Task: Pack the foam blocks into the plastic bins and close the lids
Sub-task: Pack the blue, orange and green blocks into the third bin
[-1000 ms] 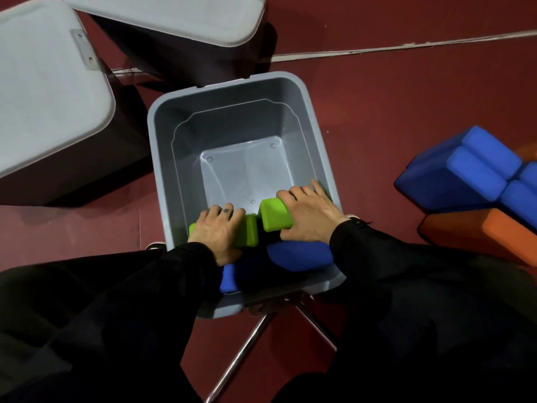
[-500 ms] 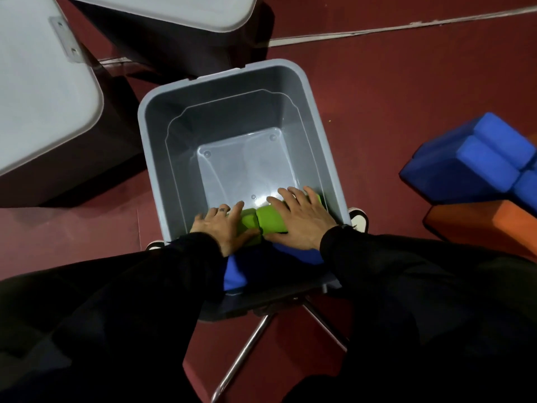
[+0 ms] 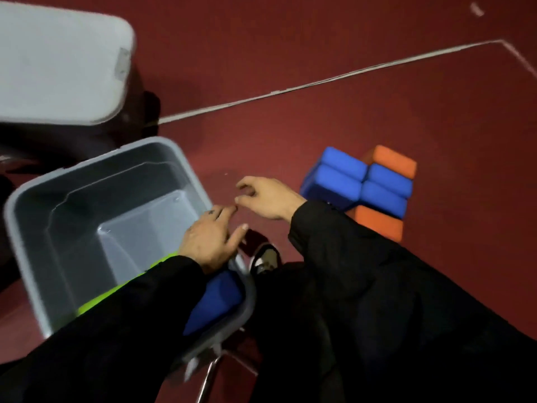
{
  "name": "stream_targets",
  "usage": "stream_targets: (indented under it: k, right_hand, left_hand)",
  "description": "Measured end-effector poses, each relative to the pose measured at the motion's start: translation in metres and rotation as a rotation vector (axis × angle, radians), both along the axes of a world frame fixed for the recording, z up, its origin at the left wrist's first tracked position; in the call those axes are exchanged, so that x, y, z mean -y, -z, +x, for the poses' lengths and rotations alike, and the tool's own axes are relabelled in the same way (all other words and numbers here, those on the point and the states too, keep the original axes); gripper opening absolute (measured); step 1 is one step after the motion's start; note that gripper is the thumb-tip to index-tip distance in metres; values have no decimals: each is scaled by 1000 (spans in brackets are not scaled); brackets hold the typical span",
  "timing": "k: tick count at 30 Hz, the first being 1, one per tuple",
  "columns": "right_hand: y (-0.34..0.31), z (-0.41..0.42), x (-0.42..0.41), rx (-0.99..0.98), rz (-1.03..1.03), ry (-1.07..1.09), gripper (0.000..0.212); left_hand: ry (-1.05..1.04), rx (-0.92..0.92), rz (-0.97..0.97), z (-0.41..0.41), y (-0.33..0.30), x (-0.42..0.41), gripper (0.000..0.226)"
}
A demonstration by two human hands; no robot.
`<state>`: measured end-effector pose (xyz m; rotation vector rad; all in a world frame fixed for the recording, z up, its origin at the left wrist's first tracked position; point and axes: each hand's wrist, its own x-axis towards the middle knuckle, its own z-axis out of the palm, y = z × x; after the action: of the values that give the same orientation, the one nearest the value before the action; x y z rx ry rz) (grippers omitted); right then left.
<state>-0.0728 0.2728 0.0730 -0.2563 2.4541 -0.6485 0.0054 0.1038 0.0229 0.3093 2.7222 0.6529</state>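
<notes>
Now your right hand hangs over the floor beyond the bin's right rim, fingers loosely curled, holding nothing, likely bound for the blue and orange blocks stacked nearby. Your left hand rests at that right rim, fingers spread, gripping nothing. Green block and blue block sit packed against the near wall, leaving room behind.

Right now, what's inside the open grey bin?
Inside the open grey bin: a green foam block and a blue foam block at the near end. The person's left sleeve covers most of both.
</notes>
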Motion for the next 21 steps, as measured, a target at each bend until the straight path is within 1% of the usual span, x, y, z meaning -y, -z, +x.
stream_targets:
  k: [2,4,7,9,11,12,14,15,17,19,21]
  right_hand:
    - [0,1,-53,12,-28,181,43]
    - [10,12,-109,6,18,328,42]
    - [38,44,-187,-126,296,466,45]
    - [59,70,-225,-157,429,506,46]
    - [81,91,-249,-107,490,458,55]
    - [92,100,-257,-96,510,405,66]
    - [111,111,-268,-153,602,304,88]
    - [116,114,-269,-185,677,257,91]
    - [123,117,-269,-255,791,195,83]
    - [122,115,-270,-267,741,133,80]
    - [115,112,-270,-283,580,13,82]
  left_hand:
    - [92,-44,33,-14,-8,-41,70]
    - [166,-70,50,-24,-12,-80,69]
    - [233,-57,55,-27,-10,-126,60]
    - [270,-22,53,-25,-3,-146,60]
    - [331,7,51,-19,6,-156,63]
    - [347,19,58,-18,12,-160,61]
    - [351,30,82,-18,21,-167,56]
    - [348,39,85,-18,24,-171,55]
    - [370,84,71,-19,30,-177,62]
    - [404,114,67,-24,34,-183,77]
    - [461,66,70,-28,41,-188,91]
